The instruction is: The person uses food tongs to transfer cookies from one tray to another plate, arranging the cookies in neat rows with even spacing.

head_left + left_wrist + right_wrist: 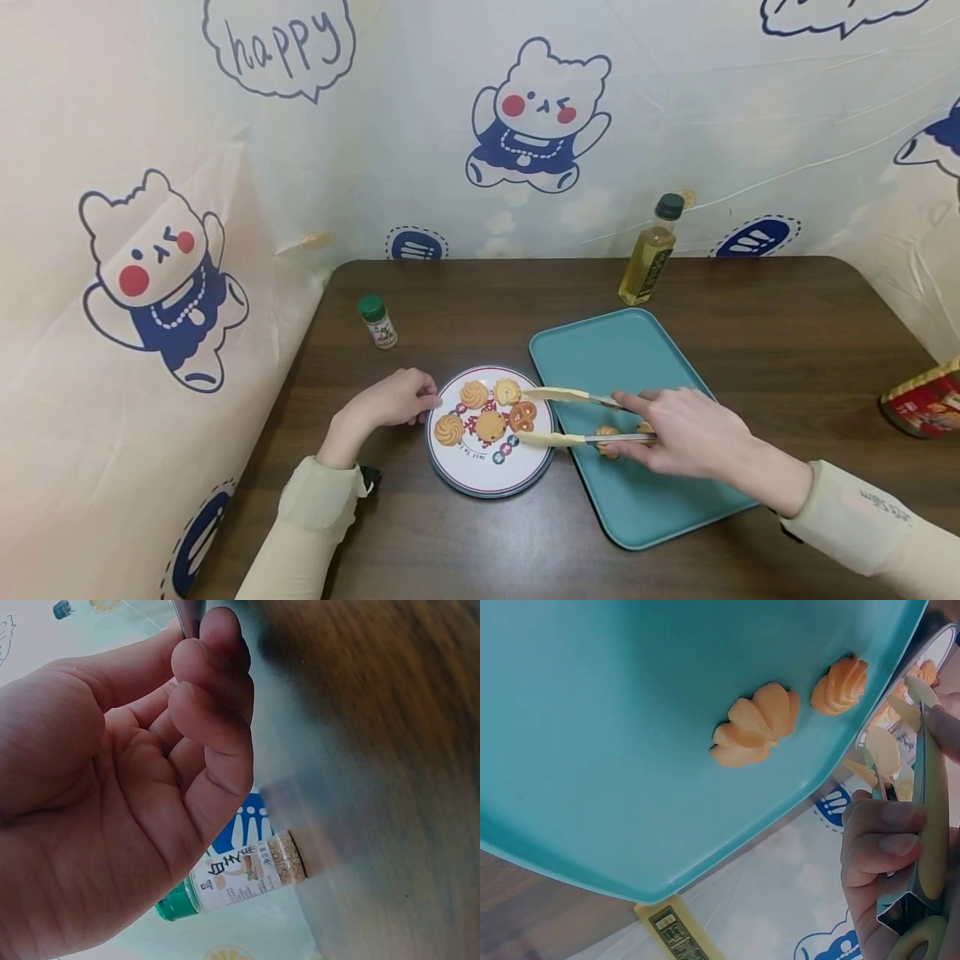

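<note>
My left hand (390, 400) pinches the left rim of a round white plate (480, 477); its fingers are curled in the left wrist view. Several cookies lie on the plate, including a swirl cookie (449, 430), a pale round cookie (507, 391) and a pretzel-shaped cookie (522, 417). My right hand (686, 429) grips tongs (564, 394) with cream-coloured tips. The tips are spread apart over the plate's right side, near the pale and pretzel-shaped cookies, with nothing visibly clamped. On the blue-green tray (630, 817) lie a fan-shaped cookie (754, 726) and a swirl cookie (840, 686).
Behind the tray stands an oil bottle (648, 254). A green-capped seasoning jar (378, 322) is at the back left, beyond my left hand. At the far right edge is a red can (926, 402). A printed cloth (420, 125) hangs behind the brown table (450, 550).
</note>
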Demonstrator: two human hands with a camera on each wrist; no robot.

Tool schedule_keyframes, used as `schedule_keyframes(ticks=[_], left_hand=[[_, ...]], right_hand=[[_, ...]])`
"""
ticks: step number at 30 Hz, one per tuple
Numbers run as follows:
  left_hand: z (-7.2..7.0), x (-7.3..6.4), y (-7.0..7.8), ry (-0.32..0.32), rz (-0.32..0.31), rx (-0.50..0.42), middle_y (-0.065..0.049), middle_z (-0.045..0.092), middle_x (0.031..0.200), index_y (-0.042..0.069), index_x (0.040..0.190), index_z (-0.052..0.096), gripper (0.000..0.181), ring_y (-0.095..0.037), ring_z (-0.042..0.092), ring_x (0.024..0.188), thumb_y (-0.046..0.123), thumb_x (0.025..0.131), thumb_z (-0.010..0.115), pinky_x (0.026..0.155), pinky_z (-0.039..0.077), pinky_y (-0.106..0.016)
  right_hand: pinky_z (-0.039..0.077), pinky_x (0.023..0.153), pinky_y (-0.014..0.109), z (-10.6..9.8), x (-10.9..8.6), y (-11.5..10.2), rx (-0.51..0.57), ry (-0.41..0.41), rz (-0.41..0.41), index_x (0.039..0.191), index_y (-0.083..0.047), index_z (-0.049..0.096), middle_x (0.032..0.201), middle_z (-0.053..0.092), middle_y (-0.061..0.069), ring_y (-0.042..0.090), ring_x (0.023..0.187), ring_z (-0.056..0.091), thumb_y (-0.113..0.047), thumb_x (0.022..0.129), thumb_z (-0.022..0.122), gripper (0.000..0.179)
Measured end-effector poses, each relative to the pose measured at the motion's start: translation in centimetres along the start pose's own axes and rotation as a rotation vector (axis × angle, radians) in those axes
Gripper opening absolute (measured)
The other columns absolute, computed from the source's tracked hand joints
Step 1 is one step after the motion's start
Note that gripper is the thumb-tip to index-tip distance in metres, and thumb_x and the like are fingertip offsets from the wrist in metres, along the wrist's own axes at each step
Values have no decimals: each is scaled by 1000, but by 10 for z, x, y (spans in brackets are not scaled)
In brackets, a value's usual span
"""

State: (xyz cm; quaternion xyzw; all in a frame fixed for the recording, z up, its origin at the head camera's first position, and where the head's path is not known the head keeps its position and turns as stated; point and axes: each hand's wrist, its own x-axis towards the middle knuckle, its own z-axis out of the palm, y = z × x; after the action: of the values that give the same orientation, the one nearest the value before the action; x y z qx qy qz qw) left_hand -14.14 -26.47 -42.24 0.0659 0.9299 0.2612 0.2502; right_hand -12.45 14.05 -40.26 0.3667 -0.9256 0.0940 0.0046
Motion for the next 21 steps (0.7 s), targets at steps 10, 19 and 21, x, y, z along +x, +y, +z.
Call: schedule_keyframes(ticks=[10, 19, 21], left_hand=[[1, 1, 0, -2, -11, -2, -5, 60, 70, 10, 90, 66, 11, -19, 54, 58, 18, 97, 66, 62, 46, -31], [1, 1, 0, 3, -19, -3, -5, 61, 70, 10, 91, 67, 11, -19, 54, 58, 18, 97, 67, 62, 46, -30], [1, 1, 0, 2, -20, -5, -5, 61, 70, 10, 91, 67, 10, -19, 55, 58, 18, 97, 67, 62, 46, -30]], right_hand=[[33, 46, 23, -9, -10, 6, 59, 38, 61, 127, -8, 67, 96, 73, 2, -1, 52, 38, -64, 85, 68, 69], [36, 46, 23, -11, -30, 20, 84, 84, 94, 124, -8, 68, 76, 67, -9, -4, 52, 40, -59, 84, 72, 65], [39, 48, 25, -11, -37, 23, 72, 98, 100, 123, -7, 68, 80, 70, -2, -3, 55, 44, -58, 83, 74, 66]])
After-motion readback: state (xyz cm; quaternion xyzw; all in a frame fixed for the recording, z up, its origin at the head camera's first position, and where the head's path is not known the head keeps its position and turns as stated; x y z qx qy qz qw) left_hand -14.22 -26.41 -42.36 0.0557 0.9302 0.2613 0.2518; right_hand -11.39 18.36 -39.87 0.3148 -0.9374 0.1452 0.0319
